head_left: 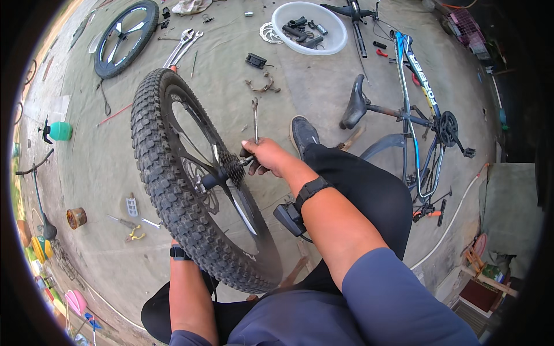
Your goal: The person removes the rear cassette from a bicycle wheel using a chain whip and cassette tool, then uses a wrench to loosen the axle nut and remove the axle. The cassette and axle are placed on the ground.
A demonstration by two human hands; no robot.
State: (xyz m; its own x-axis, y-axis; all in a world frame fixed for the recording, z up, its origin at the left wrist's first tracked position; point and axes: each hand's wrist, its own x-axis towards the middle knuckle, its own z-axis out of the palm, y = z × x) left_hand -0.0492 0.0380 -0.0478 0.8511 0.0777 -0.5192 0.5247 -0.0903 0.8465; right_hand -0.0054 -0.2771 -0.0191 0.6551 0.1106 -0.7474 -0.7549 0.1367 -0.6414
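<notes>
A bicycle wheel (151,144) with a thick knobby black tyre stands upright between my legs, leaning a little. Its cassette (232,168) and axle end face my right side, and a brake disc shows through the spokes. My right hand (266,157) is closed on a spanner (255,118), right at the axle end beside the cassette. The spanner's open end points away from me; its other end is hidden by my fingers, which are darkly smudged. My left forearm (193,300) reaches up behind the tyre. The wheel covers my left hand, so its fingers cannot be made out.
Bicycle frame (407,132) lies at right with its saddle (354,104). A white basin (277,23) of parts stands far off, near a brake rotor (269,33). Another wheel (105,52), spanners (186,46), a pedal (132,206), a rusty tin (75,218) and a green sprayer (60,131) lie around.
</notes>
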